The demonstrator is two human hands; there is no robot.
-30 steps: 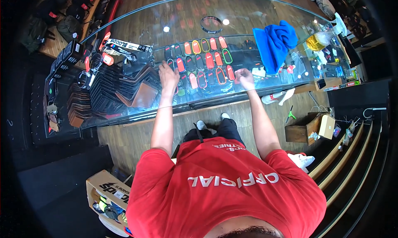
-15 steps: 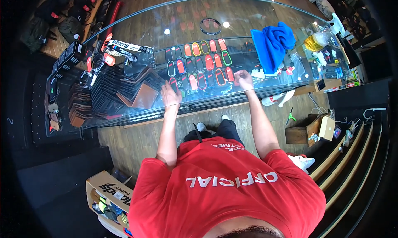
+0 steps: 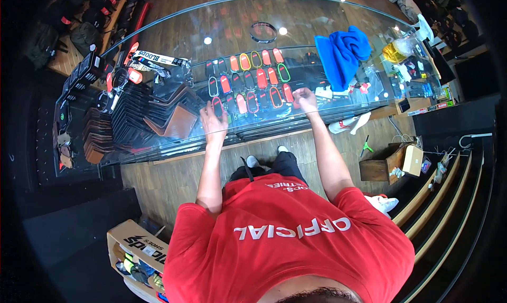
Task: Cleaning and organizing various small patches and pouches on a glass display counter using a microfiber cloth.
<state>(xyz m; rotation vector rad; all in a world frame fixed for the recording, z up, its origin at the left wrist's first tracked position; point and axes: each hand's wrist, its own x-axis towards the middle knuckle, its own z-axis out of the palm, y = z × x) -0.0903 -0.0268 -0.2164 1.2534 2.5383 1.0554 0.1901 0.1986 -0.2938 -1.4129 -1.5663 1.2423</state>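
Note:
Rows of small oval loop bands, many on orange-red cards (image 3: pixel 261 78), lie at the glass display counter (image 3: pixel 296 124). My left hand (image 3: pixel 213 124) rests palm down at the near left end of the nearest row. Its fingers are apart and touch or lie just beside a red-edged loop band (image 3: pixel 217 106). At the row's right end, my right hand (image 3: pixel 306 101) has its fingers pinched together. It is close beside an orange-red card (image 3: pixel 288 92). A bit of orange-red shows under its fingertips, but what they hold, if anything, is hard to make out.
Brown and black wallets (image 3: pixel 140 115) stand in overlapping rows on the left, by lanyards (image 3: pixel 161 58). A blue towel (image 3: pixel 346 52) and a spray bottle with yellow liquid (image 3: pixel 395 51) sit on the right. A black ring-shaped band (image 3: pixel 263 32) lies farther back. Shelves (image 3: pixel 449 192) stand behind on the right.
The whole view has shifted slightly, so the counter sits a little further left. My left fingers are nearer the red-edged loop band. My right hand stays pinched at the row's right end.

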